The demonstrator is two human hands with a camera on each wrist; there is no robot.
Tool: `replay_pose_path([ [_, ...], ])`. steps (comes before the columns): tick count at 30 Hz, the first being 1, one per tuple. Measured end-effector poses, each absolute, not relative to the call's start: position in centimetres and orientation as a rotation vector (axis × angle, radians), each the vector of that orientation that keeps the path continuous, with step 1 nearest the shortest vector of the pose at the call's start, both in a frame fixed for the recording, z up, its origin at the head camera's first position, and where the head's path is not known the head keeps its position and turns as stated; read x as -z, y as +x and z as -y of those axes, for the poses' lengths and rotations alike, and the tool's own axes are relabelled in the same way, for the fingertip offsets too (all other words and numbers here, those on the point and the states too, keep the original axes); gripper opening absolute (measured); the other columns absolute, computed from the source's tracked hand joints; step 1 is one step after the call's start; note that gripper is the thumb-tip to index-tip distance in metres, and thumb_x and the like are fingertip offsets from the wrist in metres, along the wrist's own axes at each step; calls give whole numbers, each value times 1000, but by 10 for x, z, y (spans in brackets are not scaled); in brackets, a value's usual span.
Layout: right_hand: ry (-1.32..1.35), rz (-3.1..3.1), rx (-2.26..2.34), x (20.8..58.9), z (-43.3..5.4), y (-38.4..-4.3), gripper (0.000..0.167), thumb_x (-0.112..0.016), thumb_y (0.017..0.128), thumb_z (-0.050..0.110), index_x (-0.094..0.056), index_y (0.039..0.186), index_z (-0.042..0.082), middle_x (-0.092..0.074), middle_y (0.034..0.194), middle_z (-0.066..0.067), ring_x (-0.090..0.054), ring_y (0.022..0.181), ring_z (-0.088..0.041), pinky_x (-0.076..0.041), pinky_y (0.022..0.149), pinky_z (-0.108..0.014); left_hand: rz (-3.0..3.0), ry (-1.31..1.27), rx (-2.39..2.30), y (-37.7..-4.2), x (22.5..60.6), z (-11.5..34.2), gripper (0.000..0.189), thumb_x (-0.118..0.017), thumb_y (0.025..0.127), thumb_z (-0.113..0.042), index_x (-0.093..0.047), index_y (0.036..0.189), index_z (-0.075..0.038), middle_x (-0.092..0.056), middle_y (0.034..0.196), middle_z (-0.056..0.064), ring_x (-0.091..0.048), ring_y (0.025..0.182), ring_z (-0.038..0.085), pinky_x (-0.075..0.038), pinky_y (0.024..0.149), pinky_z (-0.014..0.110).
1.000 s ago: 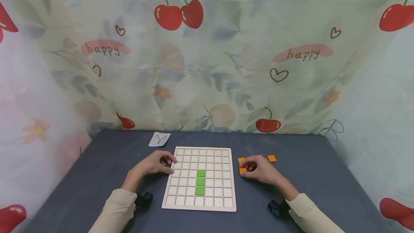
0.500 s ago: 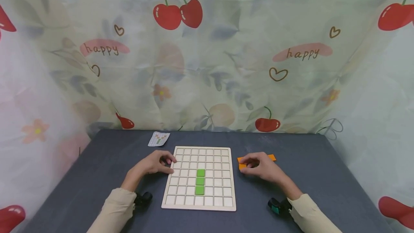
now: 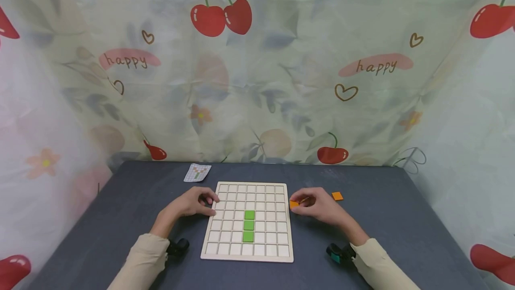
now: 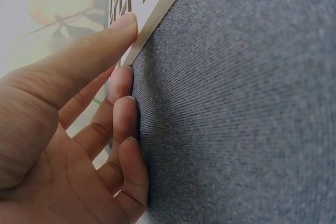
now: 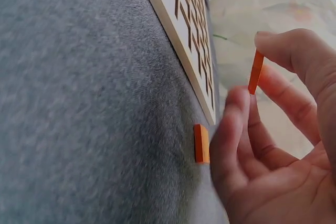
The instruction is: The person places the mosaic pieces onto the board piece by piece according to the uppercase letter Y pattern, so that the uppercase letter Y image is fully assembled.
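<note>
My left hand (image 3: 189,203) grips the left edge of a light wooden grid board (image 3: 225,254), thumb on the rim in the left wrist view. A column of three green tiles (image 3: 249,225) lies in the grid. Beside the board's right edge, my right hand (image 3: 322,205) pinches an orange tile (image 5: 255,72) between thumb and fingertips, held above the table. Lying on the table past those fingers, a second orange tile (image 5: 201,144) is mostly hidden in the head view. Another orange tile (image 3: 337,196) lies behind the right hand.
A small paper card (image 3: 197,173) with a gridded coloured pattern lies at the table's back left. Dark cloth (image 3: 314,254) covers the table. A printed curtain (image 3: 257,80) encloses the back and sides, with a thin cord (image 3: 412,160) at the back right corner.
My right hand has lifted one orange tile and moved left with it to the board's right edge. The left hand and the board stay in place.
</note>
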State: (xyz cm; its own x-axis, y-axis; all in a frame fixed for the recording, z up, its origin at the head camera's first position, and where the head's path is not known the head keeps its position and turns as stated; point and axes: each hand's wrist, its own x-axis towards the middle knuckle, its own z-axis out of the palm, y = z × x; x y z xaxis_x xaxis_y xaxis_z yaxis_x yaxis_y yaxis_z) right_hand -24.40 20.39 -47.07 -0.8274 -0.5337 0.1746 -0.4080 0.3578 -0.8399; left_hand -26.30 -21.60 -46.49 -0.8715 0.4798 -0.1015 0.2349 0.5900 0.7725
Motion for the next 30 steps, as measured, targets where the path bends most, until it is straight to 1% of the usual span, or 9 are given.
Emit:
replay_pose_path([
  [3,-887,-2454,1486,472,-199,-246,28,-80,91,14,-73,114,0,-70,104,-8,-64,80,-24,-54,70,-31,-2519,589,-1165,-263,465,217,27,-84,83,-2,-71,106,0,-59,92,8,-51,79,21,-45,74,38],
  [7,-888,-2420,1496,474,-193,-249,25,-80,89,11,-73,112,1,-69,99,-7,-62,74,-22,-52,67,-27,-2517,585,-1170,-263,466,217,28,-84,83,-3,-71,106,-1,-59,92,7,-51,80,21,-45,75,38],
  [11,-902,-2387,1503,475,-185,-251,24,-80,89,7,-73,110,1,-69,95,-6,-62,73,-22,-51,66,-26,-2511,577,-1171,-264,466,217,28,-85,83,-4,-71,107,-1,-59,93,7,-51,81,20,-45,76,38],
  [18,-910,-2370,1521,476,-171,-257,26,-82,88,9,-74,111,2,-70,94,-6,-61,72,-24,-49,64,-26,-2517,593,-1169,-265,465,216,28,-85,82,-3,-71,106,-1,-60,93,6,-52,82,20,-45,77,38],
  [21,-913,-2376,1515,476,-163,-260,25,-82,88,10,-74,111,3,-70,96,-6,-61,72,-23,-49,65,-26,-2524,599,-1164,-265,465,216,27,-85,82,-3,-71,106,-1,-60,92,6,-52,82,21,-45,77,38],
  [25,-928,-2362,1504,478,-151,-263,25,-82,87,8,-75,110,4,-70,97,-6,-63,73,-21,-50,69,-27,-2530,598,-1158,-265,465,217,27,-85,82,-3,-72,105,-2,-60,92,6,-52,82,21,-45,77,38],
  [30,-970,-2312,1520,480,-135,-265,25,-81,88,7,-74,111,3,-70,100,-7,-66,76,-22,-53,73,-30,-2531,598,-1158,-265,466,218,27,-85,82,-3,-72,105,-2,-60,92,6,-52,82,21,-45,77,38],
])
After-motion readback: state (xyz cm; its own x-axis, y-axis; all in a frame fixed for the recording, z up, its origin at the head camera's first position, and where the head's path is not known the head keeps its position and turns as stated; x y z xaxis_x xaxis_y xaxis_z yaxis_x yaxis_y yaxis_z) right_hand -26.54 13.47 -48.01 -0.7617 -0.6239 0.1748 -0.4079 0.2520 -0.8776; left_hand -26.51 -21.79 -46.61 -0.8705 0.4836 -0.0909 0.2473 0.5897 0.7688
